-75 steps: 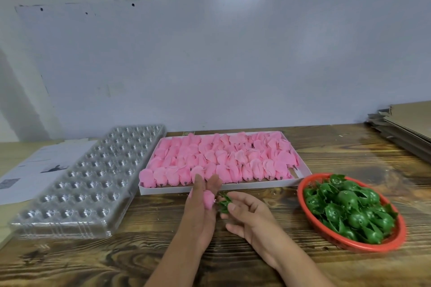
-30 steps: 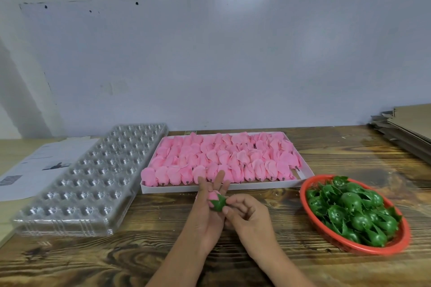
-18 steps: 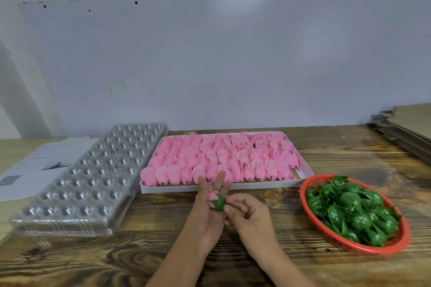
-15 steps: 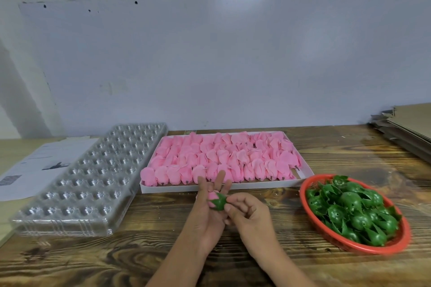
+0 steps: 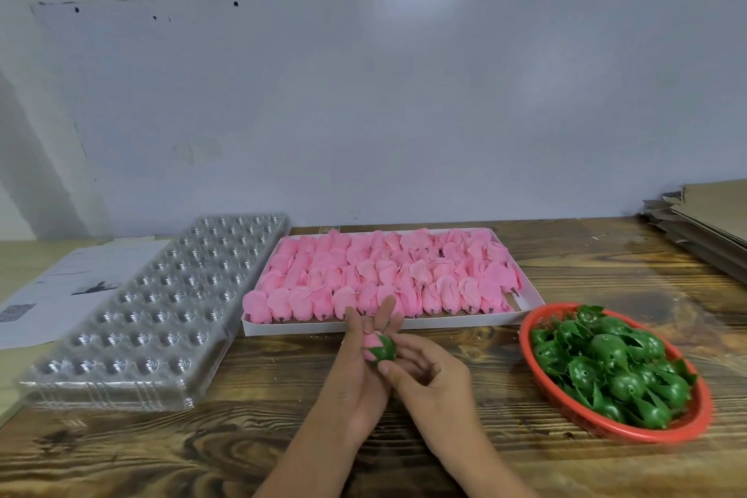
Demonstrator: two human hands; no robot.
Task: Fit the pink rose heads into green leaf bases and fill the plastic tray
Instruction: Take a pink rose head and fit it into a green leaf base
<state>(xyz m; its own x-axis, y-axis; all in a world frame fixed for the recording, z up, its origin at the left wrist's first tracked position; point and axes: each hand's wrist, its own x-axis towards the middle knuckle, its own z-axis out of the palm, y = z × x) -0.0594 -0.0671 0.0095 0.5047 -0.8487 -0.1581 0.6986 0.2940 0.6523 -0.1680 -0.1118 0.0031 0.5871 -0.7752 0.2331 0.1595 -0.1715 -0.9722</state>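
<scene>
One assembled rose (image 5: pixel 378 348), pink tip leftward, green base rightward, held in left hand (image 5: pixel 357 372), upper fingers straight; right hand (image 5: pixel 428 372) pinching base. Plastic tray (image 5: pixel 161 307) well left, nearer left hand.

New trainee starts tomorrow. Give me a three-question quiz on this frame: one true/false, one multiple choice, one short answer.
1. True or false: the clear plastic tray already holds finished roses.
2. Where are the loose green leaf bases kept? A) white box B) red basket C) on the paper sheet
3. Short answer: what sits between the left hand and right hand?

Key
1. False; its visible cells are empty.
2. B, the red basket.
3. One pink rose head seated in a green leaf base.
</scene>
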